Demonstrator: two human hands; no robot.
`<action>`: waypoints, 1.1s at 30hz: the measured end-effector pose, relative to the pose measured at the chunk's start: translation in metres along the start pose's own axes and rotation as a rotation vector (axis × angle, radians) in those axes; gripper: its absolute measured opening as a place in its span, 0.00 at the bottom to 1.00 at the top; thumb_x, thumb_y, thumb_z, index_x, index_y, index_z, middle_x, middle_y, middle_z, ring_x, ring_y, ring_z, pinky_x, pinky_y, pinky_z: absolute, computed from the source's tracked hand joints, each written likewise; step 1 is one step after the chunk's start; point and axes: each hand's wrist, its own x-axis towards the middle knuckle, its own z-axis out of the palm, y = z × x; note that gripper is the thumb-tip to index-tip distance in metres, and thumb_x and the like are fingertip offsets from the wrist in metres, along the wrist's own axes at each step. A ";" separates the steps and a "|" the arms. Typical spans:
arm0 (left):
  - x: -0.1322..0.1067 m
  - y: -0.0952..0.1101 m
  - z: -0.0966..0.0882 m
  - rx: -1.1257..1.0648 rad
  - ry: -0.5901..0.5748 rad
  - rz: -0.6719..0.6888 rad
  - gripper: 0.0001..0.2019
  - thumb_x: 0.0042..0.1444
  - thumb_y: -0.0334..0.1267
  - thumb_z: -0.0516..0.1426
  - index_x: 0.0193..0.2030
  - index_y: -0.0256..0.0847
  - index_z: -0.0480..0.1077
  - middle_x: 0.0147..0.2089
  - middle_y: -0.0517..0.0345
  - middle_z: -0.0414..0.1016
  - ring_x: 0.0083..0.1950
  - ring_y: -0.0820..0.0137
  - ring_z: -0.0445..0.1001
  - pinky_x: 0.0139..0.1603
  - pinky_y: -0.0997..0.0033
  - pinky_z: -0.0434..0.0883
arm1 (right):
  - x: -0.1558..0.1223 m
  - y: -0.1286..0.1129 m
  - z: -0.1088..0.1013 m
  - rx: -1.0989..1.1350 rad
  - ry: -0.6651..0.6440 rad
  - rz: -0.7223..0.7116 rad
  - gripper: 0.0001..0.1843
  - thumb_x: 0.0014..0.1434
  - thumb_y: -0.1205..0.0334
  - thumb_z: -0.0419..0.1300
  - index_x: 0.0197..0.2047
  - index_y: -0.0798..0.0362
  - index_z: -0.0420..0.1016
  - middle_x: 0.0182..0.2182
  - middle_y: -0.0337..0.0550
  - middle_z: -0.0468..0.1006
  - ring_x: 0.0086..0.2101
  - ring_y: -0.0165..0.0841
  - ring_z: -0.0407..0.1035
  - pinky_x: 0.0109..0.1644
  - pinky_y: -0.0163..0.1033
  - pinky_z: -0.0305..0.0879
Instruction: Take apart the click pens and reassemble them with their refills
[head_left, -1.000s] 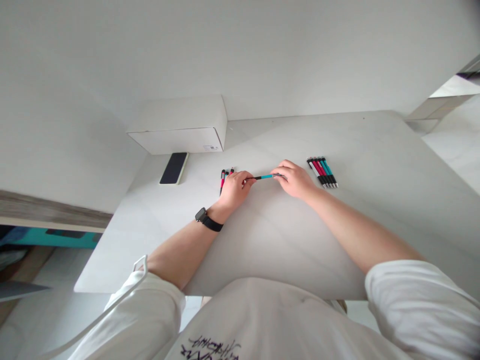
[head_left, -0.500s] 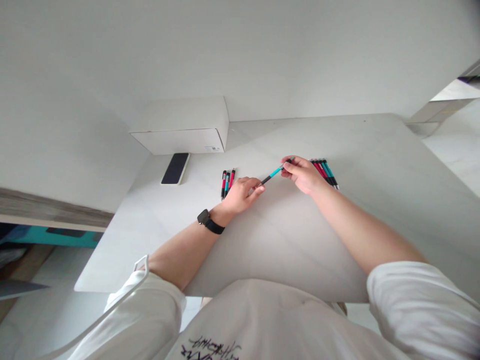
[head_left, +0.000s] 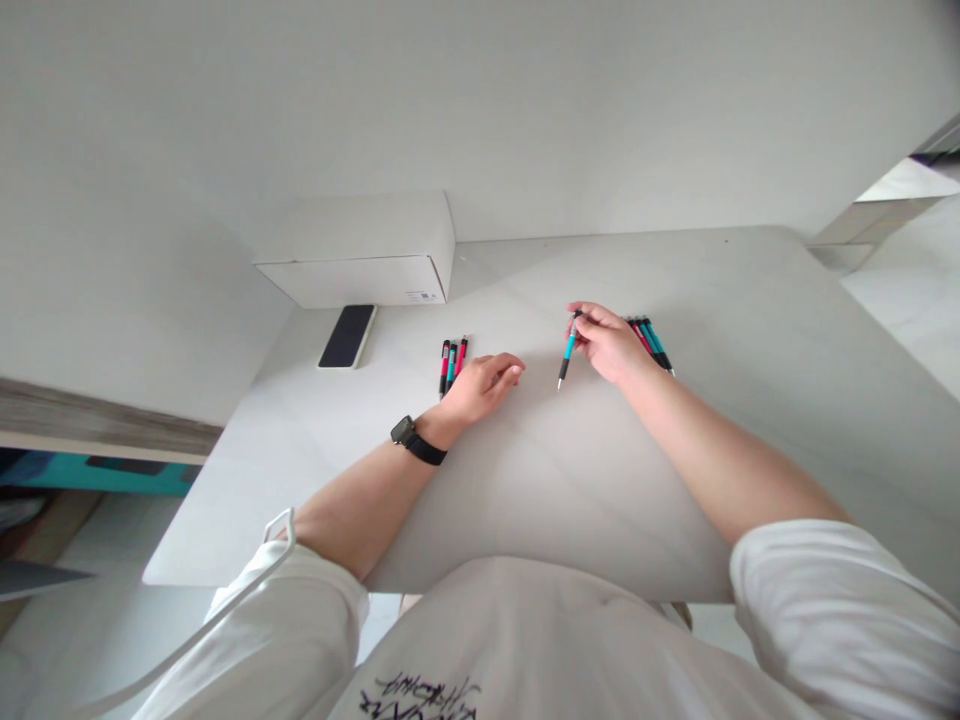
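My right hand [head_left: 606, 342] pinches a teal and black pen [head_left: 568, 355] near its top end. The pen hangs tilted above the table, its silver tip pointing down toward me. My left hand [head_left: 484, 385] rests low over the table to the left, fingers curled and thumb against them; whether anything small is inside is hidden. Right beside that hand lie a few pens, among them a red one [head_left: 444, 365] and a teal one [head_left: 452, 368], their lower ends partly covered. Behind my right hand lies a row of several red and teal pens [head_left: 654, 340], partly hidden by the wrist.
A white box [head_left: 360, 280] stands against the wall at the back left of the white table [head_left: 487, 500]. A phone [head_left: 349, 337] with a dark screen lies in front of the box. The wall [head_left: 600, 120] rises behind the table's far edge.
The pen's lower end has come away from my left hand. My right hand has turned the pen from a slant toward the left hand to a steeper, tip-down angle. The left hand has barely moved.
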 end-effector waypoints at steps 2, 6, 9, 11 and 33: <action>-0.001 0.001 0.000 0.009 -0.028 0.008 0.20 0.75 0.50 0.47 0.50 0.42 0.76 0.41 0.52 0.82 0.44 0.65 0.79 0.48 0.66 0.72 | 0.001 0.001 -0.001 -0.033 0.019 -0.009 0.22 0.56 0.49 0.70 0.52 0.43 0.77 0.38 0.39 0.77 0.40 0.35 0.75 0.44 0.41 0.74; -0.002 0.002 0.001 0.068 -0.108 0.011 0.17 0.73 0.47 0.50 0.43 0.42 0.77 0.36 0.55 0.80 0.38 0.67 0.77 0.41 0.69 0.70 | 0.004 0.004 -0.005 -0.037 0.061 -0.009 0.24 0.55 0.47 0.70 0.54 0.42 0.75 0.38 0.38 0.77 0.40 0.34 0.75 0.44 0.42 0.75; -0.004 0.001 0.002 0.133 -0.181 0.028 0.17 0.72 0.47 0.51 0.39 0.43 0.76 0.34 0.56 0.79 0.35 0.68 0.75 0.37 0.70 0.67 | 0.006 0.006 -0.007 0.002 0.075 -0.001 0.23 0.55 0.48 0.71 0.53 0.42 0.75 0.37 0.37 0.78 0.39 0.34 0.76 0.42 0.41 0.75; -0.004 0.001 0.003 0.162 -0.200 0.041 0.16 0.71 0.46 0.51 0.38 0.43 0.76 0.34 0.56 0.79 0.34 0.69 0.74 0.36 0.70 0.65 | 0.006 0.006 -0.008 0.046 0.069 0.007 0.23 0.55 0.50 0.72 0.52 0.42 0.76 0.37 0.37 0.78 0.38 0.33 0.76 0.41 0.40 0.74; -0.003 0.001 0.005 0.229 -0.190 0.027 0.17 0.71 0.48 0.51 0.39 0.45 0.77 0.32 0.57 0.78 0.33 0.67 0.74 0.34 0.69 0.63 | 0.008 0.009 -0.010 0.072 0.081 0.022 0.25 0.54 0.51 0.73 0.54 0.43 0.78 0.37 0.37 0.79 0.36 0.32 0.75 0.39 0.38 0.74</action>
